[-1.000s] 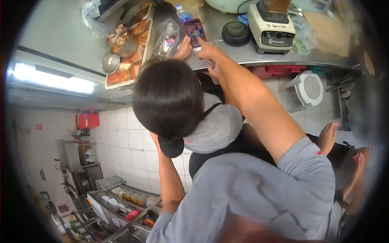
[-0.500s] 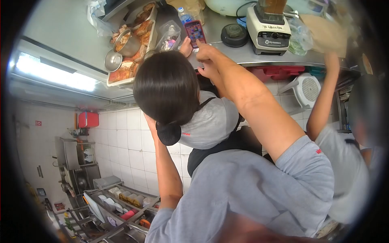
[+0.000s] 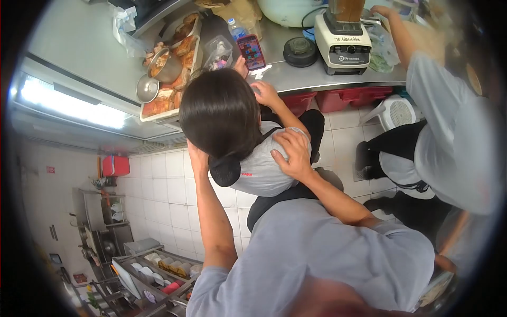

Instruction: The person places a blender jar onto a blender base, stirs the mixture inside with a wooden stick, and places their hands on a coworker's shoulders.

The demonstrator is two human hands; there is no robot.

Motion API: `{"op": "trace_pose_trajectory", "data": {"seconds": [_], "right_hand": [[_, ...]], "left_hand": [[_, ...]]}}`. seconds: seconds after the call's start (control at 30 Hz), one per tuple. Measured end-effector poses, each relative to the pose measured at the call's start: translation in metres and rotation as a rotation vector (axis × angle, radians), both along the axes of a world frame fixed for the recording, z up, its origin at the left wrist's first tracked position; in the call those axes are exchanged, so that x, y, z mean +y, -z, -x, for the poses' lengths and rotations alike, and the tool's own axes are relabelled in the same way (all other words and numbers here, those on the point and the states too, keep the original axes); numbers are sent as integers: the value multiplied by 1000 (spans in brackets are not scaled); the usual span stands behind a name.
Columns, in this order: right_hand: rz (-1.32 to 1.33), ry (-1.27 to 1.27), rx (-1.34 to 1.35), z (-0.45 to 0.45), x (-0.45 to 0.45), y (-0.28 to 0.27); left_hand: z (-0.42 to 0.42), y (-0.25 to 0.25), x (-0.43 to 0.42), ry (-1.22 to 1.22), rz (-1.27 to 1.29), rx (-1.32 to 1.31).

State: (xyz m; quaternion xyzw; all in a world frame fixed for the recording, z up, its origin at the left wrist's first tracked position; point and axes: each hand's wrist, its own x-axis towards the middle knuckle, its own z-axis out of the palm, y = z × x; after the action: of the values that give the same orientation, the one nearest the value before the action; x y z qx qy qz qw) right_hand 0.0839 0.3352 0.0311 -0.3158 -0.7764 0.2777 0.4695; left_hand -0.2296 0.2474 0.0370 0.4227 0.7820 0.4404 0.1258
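My right hand (image 3: 291,153) rests with fingers spread on the grey-shirted shoulder of a person (image 3: 219,113) in front of me. My left hand (image 3: 196,156) is at that person's other side, its fingers hidden behind the head and hair. The person's own left hand (image 3: 241,67) is beside a red-edged phone (image 3: 252,52) with a lit screen, above the counter edge. Their right hand (image 3: 265,94) is just below the counter edge.
On the steel counter (image 3: 296,78) are a tray of meat (image 3: 156,108) with metal bowls, a water bottle (image 3: 236,29), a black round lid (image 3: 300,52) and a blender (image 3: 344,45). Another person (image 3: 449,142) reaches over the right side. A white stool (image 3: 398,112) stands below.
My right hand has left the phone screen and come down onto the person's shoulder. The other person at the right has moved in, with an arm extended over the counter. The view has shifted slightly.
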Motion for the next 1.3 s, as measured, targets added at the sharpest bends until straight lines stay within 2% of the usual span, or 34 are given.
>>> {"op": "trace_pose_trajectory", "data": {"seconds": [0.03,0.13,0.33,0.57,0.87,0.93,0.97,1.07,1.17,1.3], "right_hand": [[-141,74,-62,-1,-8,-12],[-59,32,-17,2,-5,2],[-76,60,-29,1,-11,0],[-57,17,-18,-1,-16,-7],[-159,45,-5,7,-22,-22],[70,-85,139,11,-9,-28],[74,-27,217,8,-8,-42],[25,-17,114,-2,1,-70],[101,-48,81,-11,16,-66],[116,43,89,-28,1,-56]], "left_hand": [[-6,-9,4,-52,48,-47],[-39,-47,12,-111,12,-105],[-23,-31,17,-166,71,50],[-15,-25,11,-162,16,-9],[-2,-12,-4,-164,-50,-131],[5,-19,-7,-172,-85,-201],[8,-24,-9,-174,-102,-244],[16,-32,-12,-186,-141,-354],[14,-33,-11,-180,-131,-373],[0,-19,-10,-137,-54,-234]]}}
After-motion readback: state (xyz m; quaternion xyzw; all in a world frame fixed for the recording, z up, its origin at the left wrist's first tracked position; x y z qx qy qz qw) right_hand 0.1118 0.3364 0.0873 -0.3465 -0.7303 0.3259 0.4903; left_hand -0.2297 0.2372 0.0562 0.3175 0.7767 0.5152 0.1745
